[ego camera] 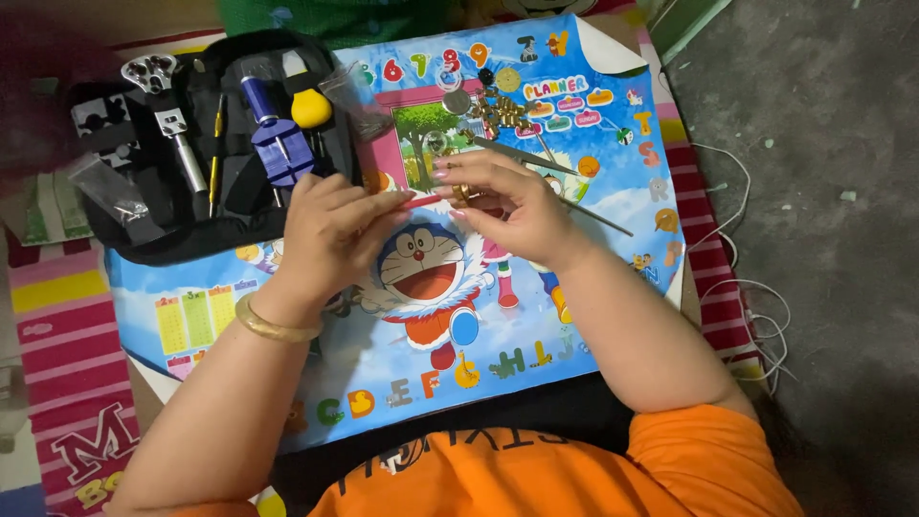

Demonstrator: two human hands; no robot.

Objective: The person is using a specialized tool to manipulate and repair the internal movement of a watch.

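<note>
Cartoon poster mat (593, 144), left hand (330, 235) gripping red tool (421, 200), right hand (503, 196) pinching small gold part (462, 192)

A bare grey concrete floor (823, 144) fills the right side, flecked with small pale scraps. A striped red, pink and yellow woven mat (57, 325) covers the floor on the left. White cords (756, 297) trail across the concrete near the mat's right edge. Light is even and soft.
</note>
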